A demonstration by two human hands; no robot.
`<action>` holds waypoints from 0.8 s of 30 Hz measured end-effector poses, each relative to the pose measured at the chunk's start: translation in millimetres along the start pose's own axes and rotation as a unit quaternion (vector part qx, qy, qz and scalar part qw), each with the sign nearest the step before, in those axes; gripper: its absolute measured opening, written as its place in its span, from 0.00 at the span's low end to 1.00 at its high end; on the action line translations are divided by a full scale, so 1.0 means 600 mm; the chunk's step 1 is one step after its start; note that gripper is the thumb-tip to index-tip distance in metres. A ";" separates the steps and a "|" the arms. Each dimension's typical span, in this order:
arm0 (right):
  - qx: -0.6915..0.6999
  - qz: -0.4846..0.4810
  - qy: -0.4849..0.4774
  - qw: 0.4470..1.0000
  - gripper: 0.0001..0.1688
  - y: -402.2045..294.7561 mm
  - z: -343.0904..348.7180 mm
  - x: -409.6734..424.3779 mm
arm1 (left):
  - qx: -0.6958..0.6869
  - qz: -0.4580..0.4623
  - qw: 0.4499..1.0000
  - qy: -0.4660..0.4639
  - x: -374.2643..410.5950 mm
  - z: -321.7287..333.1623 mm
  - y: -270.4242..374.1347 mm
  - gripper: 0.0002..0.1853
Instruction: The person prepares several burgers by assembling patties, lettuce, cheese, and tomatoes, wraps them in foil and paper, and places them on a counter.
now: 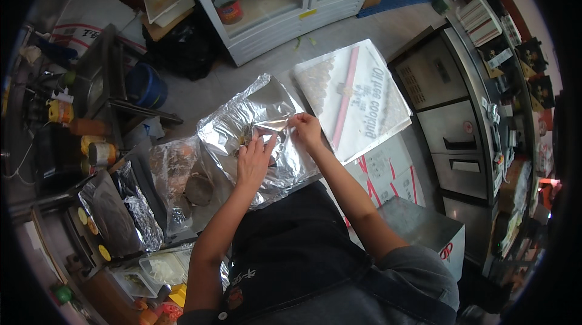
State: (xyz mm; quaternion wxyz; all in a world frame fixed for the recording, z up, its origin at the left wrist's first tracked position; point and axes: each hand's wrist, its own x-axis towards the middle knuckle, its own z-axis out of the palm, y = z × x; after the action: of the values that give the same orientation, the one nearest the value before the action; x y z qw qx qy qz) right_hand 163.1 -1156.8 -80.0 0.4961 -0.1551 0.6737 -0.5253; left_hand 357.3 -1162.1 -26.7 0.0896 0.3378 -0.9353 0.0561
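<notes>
A sheet of aluminium foil (273,91) lies crumpled in front of me, its rim turned up at the far and left sides. My right hand (305,130) pinches a raised fold of it between thumb and fingers. To the left of that, my left hand (255,161) rests on the foil with its fingers spread and the fingertips at the fold. Beside those fingertips sits a small dark piece of food (248,134), partly covered; its kind is unclear. Clear plastic bags (170,166) with orange-brown contents lie left of the foil, near a dark round object (198,188).
A large packet printed with writing (363,98) lies right of the foil, above cartons (386,170) and a metal box (423,225). A glass-door fridge (273,25) stands ahead. Foil-covered trays (109,211), plastic tubs (161,270) and a blue bucket (146,85) are leftward.
</notes>
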 end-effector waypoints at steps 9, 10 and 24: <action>-0.232 -0.385 -0.144 0.882 0.06 -0.043 0.024 -0.099 | -0.266 -0.190 0.933 -0.153 0.027 0.008 -0.031 0.29; -0.235 -0.387 -0.155 0.878 0.05 -0.036 0.027 -0.103 | -0.271 -0.187 0.933 -0.144 0.024 0.015 -0.032 0.25; -0.335 -0.206 -0.101 0.914 0.35 0.017 0.065 -0.060 | -0.743 -0.604 0.288 -0.021 -0.076 -0.006 0.032 0.20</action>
State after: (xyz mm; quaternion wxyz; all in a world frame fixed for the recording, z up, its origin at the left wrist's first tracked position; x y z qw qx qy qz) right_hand 214.9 -1148.1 -69.0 0.3617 -0.4998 0.7095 -0.3406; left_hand 380.1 -1118.3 -33.3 0.2908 0.5968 -0.1086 -0.7399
